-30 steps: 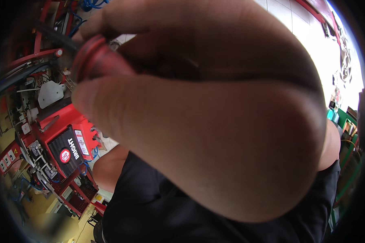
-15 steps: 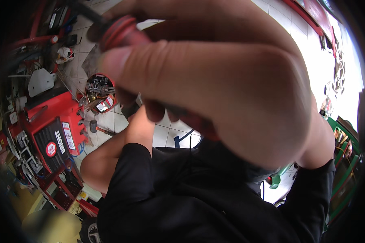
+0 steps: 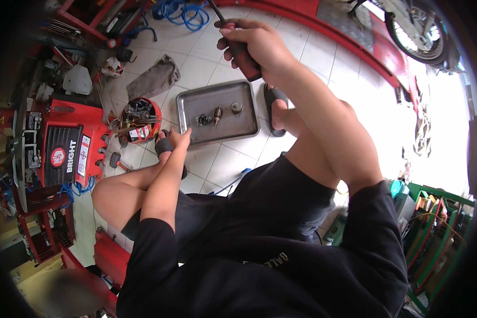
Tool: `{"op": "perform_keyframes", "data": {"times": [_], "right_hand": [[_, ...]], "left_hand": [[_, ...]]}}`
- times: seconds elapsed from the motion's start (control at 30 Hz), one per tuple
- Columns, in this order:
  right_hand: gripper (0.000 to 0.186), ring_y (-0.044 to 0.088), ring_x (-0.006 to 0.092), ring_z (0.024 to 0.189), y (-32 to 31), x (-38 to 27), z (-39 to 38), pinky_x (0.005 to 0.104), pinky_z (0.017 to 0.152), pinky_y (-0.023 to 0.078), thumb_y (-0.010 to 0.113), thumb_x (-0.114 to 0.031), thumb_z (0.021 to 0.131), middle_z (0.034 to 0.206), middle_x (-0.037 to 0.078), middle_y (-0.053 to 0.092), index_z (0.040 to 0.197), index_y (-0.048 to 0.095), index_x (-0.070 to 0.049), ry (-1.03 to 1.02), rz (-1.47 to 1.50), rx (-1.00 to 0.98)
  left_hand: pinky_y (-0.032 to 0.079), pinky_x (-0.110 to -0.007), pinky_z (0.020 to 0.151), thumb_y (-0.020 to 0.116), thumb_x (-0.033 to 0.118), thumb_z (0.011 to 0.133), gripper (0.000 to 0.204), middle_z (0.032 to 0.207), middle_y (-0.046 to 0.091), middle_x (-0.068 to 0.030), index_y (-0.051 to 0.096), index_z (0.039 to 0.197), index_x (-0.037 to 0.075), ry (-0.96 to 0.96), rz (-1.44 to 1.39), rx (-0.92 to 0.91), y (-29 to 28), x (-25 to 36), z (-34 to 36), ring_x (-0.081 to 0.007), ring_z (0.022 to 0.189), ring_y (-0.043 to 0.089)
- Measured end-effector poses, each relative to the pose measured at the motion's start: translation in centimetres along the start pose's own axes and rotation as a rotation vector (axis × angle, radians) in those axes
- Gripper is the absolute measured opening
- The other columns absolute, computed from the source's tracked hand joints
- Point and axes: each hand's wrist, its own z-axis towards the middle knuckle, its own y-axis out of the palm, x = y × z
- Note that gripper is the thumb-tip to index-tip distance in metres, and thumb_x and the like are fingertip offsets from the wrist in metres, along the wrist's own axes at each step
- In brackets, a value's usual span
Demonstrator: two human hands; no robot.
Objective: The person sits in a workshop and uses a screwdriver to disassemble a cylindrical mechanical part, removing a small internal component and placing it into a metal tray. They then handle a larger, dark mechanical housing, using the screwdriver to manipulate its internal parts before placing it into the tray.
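Note:
In my right hand is a screwdriver with a red and black handle, its dark shaft pointing up and away. The fingers wrap around the handle, high in the view beyond the tray. My left hand is low beside the near left corner of a metal tray, thumb and fingers apart, with nothing visible in it. Whether it touches the rim I cannot tell. Inside the tray lie a motor armature, a small round metal part and a cluster of small dark parts.
Left of the tray sits a red round container full of metal parts, with a grey rag beyond it. A mallet lies near a red and black machine. Blue hose coils at the back; a motorcycle wheel stands far right.
My right hand has moved from close before the camera out and away, with the screwdriver still in it. The tray and my left hand have come into sight.

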Motion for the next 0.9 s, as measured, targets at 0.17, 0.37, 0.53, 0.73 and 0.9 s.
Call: {"op": "perform_keyframes", "data": {"times": [0.17, 0.37, 0.53, 0.73, 0.9], "right_hand": [[0.031, 0.063, 0.017, 0.069, -0.6, 1.1, -1.6, 0.0315, 0.056, 0.05, 0.062, -0.011, 0.096, 0.089, 0.011, 0.068, 0.123, 0.06, 0.002, -0.123, -0.063, 0.009], [0.032, 0.061, 0.0205, 0.069, -5.5, 9.0, -3.4, 0.0341, 0.059, 0.05, 0.061, -0.012, 0.096, 0.091, 0.01, 0.065, 0.126, 0.058, -0.003, 0.038, 0.252, 0.267], [0.021, 0.061, 0.0229, 0.068, -9.3, 15.9, -5.3, 0.0361, 0.059, 0.05, 0.062, -0.01, 0.095, 0.089, 0.009, 0.064, 0.115, 0.059, -0.007, 0.161, 0.365, 0.36], [0.006, 0.061, 0.0209, 0.069, -10.0, 22.3, -4.2, 0.0355, 0.057, 0.048, 0.06, -0.014, 0.097, 0.084, 0.006, 0.064, 0.103, 0.059, -0.013, 0.284, 0.381, 0.314], [0.01, 0.064, 0.0223, 0.075, -8.4, 26.5, -3.5, 0.0375, 0.062, 0.051, 0.064, -0.011, 0.093, 0.088, 0.009, 0.067, 0.103, 0.063, -0.01, 0.324, 0.405, 0.365]], "left_hand": [[0.046, -0.042, 0.104, 0.085, 0.029, 0.075, 0.082, 0.138, 0.055, -0.0292, 0.05, 0.141, -0.005, -0.072, -0.089, -0.031, -5.6, 4.2, -1.2, -0.0378, 0.127, 0.056], [0.046, -0.04, 0.105, 0.081, 0.026, 0.08, 0.075, 0.138, 0.058, -0.0265, 0.051, 0.141, -0.005, 0.021, -0.305, -0.044, -9.2, 10.1, -2.8, -0.0341, 0.128, 0.057], [0.052, -0.037, 0.096, 0.081, 0.022, 0.08, 0.074, 0.135, 0.06, -0.0247, 0.051, 0.141, -0.005, -0.066, -0.41, -0.054, -10.4, 12.1, -4.1, -0.0299, 0.117, 0.064], [0.052, -0.035, 0.058, 0.081, 0.025, 0.079, 0.071, 0.114, 0.069, -0.018, 0.054, 0.139, -0.002, -0.093, -0.427, -0.109, -10.3, 12.5, -4.2, -0.0224, 0.085, 0.069], [0.05, -0.034, 0.055, 0.08, 0.026, 0.08, 0.067, 0.104, 0.07, -0.0125, 0.056, 0.137, -0.001, -0.114, -0.431, -0.162, -9.5, 14.0, -4.2, -0.0195, 0.075, 0.066]]}}
